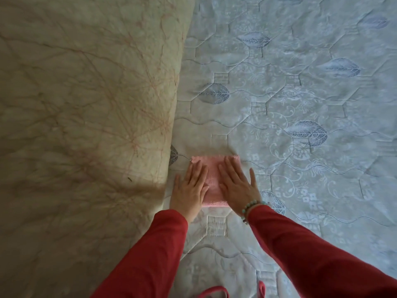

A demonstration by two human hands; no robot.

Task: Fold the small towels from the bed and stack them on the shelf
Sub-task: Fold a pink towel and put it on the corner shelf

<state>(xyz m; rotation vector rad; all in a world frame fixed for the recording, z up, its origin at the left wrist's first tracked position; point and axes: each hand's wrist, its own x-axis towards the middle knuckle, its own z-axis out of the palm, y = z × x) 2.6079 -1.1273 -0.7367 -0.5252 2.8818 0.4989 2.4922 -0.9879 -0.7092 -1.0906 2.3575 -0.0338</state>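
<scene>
A small pink towel (213, 176) lies folded into a rectangle on the quilted mattress (300, 104), close to its left edge. My left hand (190, 188) rests flat on the towel's left side, fingers spread. On the right side my right hand (238, 186) presses flat too, with a beaded bracelet at the wrist. Both palms cover much of the towel; only its middle strip, far edge and near edge show. Neither hand grips anything. No shelf is in view.
Marbled beige floor (75, 125) fills the left half, beside the mattress edge. The mattress, pale with a blue leaf pattern, stretches away to the right and far side. Something pink-red (211, 292) shows at the bottom edge between my red sleeves.
</scene>
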